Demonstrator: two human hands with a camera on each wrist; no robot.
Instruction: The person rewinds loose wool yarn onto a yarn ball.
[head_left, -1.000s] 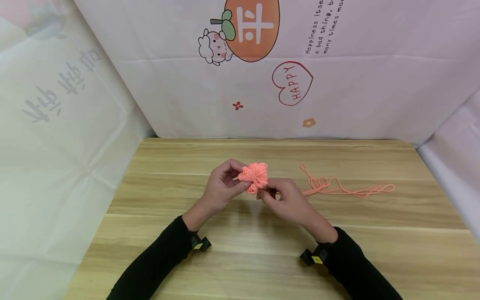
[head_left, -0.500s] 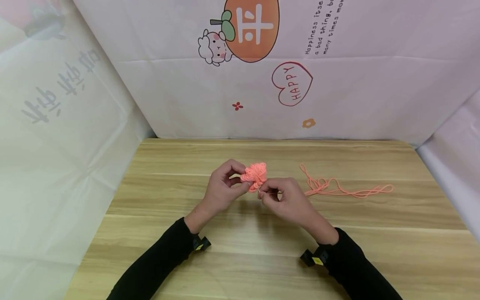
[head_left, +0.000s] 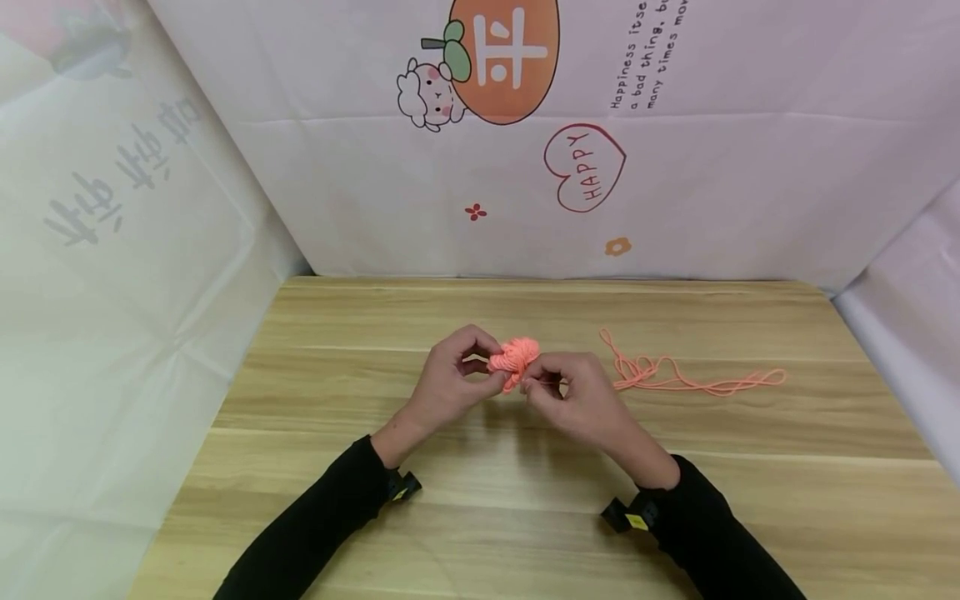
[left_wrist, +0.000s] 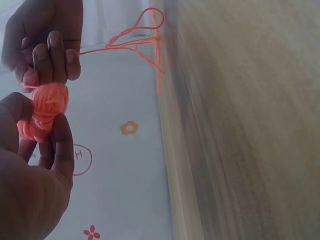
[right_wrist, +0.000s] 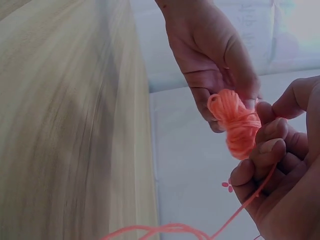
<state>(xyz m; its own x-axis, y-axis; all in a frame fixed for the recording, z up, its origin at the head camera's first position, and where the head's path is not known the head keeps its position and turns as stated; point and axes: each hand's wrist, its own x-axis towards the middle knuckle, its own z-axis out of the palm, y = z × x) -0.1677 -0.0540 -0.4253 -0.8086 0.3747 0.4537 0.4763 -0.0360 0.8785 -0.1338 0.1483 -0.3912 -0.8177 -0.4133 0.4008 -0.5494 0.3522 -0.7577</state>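
Yarn bundle (head_left: pixel 517 355) in pinched left grip (head_left: pixel 448 382), strand (right_wrist: pixel 236 215) in pinched right grip (head_left: pixel 582 400), tangle (head_left: pixel 639 375) nearby.

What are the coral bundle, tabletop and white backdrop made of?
Coral bundle: matte yarn, judging by soft, wound strands; cotton or acrylic, can't tell.

Tabletop: wood or wood-look laminate; streaky grain, slight sheen.

White backdrop: probably thin cloth or plastic sheeting, fairly matte; it shows fold creases.
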